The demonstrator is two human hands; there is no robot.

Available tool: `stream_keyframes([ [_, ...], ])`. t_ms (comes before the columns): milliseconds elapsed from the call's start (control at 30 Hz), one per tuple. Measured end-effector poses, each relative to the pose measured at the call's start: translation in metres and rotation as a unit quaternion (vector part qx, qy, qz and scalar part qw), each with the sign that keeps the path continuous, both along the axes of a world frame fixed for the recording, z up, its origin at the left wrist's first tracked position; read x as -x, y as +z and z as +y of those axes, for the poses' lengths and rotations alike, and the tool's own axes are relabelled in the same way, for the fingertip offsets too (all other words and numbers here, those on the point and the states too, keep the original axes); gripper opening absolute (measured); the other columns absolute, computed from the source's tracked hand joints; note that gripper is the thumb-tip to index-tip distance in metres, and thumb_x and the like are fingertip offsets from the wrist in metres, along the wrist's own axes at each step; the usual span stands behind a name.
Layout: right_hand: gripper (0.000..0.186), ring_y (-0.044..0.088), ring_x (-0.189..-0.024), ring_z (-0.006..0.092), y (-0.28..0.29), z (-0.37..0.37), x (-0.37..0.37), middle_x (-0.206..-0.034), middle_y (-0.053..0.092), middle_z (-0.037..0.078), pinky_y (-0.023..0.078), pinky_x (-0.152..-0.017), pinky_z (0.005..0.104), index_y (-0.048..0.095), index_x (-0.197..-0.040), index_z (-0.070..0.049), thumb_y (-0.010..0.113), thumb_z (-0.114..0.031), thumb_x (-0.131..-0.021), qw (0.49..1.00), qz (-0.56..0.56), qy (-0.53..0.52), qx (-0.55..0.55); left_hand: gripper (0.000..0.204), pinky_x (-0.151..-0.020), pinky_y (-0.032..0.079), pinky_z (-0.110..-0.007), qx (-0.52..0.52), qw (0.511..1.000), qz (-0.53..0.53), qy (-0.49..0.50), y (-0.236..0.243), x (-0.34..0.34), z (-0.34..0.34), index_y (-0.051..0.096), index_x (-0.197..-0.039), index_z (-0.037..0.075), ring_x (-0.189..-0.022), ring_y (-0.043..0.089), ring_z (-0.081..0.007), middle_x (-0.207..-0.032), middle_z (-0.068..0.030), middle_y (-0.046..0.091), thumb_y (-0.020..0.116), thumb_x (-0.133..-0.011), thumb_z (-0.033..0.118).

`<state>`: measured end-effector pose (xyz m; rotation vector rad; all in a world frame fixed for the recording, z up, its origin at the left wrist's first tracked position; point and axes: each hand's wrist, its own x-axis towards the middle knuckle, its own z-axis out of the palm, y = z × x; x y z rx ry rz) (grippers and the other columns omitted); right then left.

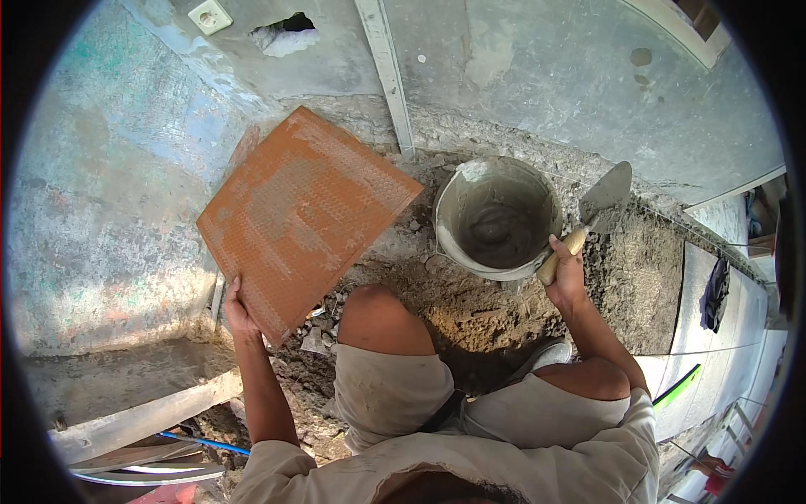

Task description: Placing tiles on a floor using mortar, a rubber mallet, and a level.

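Left of the frame's middle, my left hand (240, 315) holds the lower-left edge of the big flat orange clay tile (306, 227). Right of middle, my right hand (567, 273) is wrapped round the grey metal trowel with a wooden handle (606, 200), blade pointing up-right, while the round grey bucket (504, 186) sits just left.

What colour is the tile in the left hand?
The tile is orange with grey patches, best seen in head view.

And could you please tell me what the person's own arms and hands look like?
The left hand and right hand are bare, with no gloves or watch visible. Both forearms are uncovered, below the short, plain beige sleeves of a shirt. Finer marks are too small to tell.
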<state>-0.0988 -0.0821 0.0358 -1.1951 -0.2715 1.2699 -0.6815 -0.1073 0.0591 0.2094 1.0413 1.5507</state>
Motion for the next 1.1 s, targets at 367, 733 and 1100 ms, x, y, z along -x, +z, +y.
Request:
stream_keyframes([
  [367, 0.036, 0.058, -0.098, 0.023, -0.006, 0.003, -0.003, -0.108, 0.055, 0.011, 0.052, -0.082, 0.0374, 0.044, -0.119, -0.006, 0.062, -0.003, -0.088, 1.0, 0.004, -0.013, 0.004, 0.047, -0.099, 0.047, -0.05, -0.004, 0.999, -0.025, 0.041, 0.005, -0.03, 0.002, 0.042, -0.138, 0.002, -0.119, 0.055, -0.0356, -0.135, -0.0198, 0.053, 0.054, -0.098, 0.024],
  [733, 0.049, 0.055, -0.106, 0.0256, -0.006, 0.0, -0.005, -0.115, 0.053, 0.011, 0.049, -0.091, 0.0416, 0.036, -0.132, -0.009, 0.059, -0.003, -0.089, 1.0, 0.001, -0.004, 0.009, 0.046, -0.104, 0.043, -0.045, -0.028, 0.992, 0.012, 0.122, -0.006, -0.122, 0.002, 0.041, -0.139, 0.002, -0.121, 0.053, -0.032, -0.134, -0.017, 0.053, 0.05, -0.099, 0.023],
  [1100, 0.038, 0.057, -0.102, 0.0229, -0.001, 0.003, -0.01, -0.109, 0.055, 0.01, 0.048, -0.088, 0.037, 0.042, -0.123, -0.007, 0.059, -0.004, -0.09, 0.999, -0.016, 0.023, 0.015, 0.041, -0.092, 0.051, -0.043, -0.02, 0.981, 0.049, 0.186, -0.009, -0.161, -0.001, 0.046, -0.131, 0.0, -0.106, 0.062, -0.0287, -0.121, -0.0168, 0.06, 0.052, -0.099, 0.025],
])
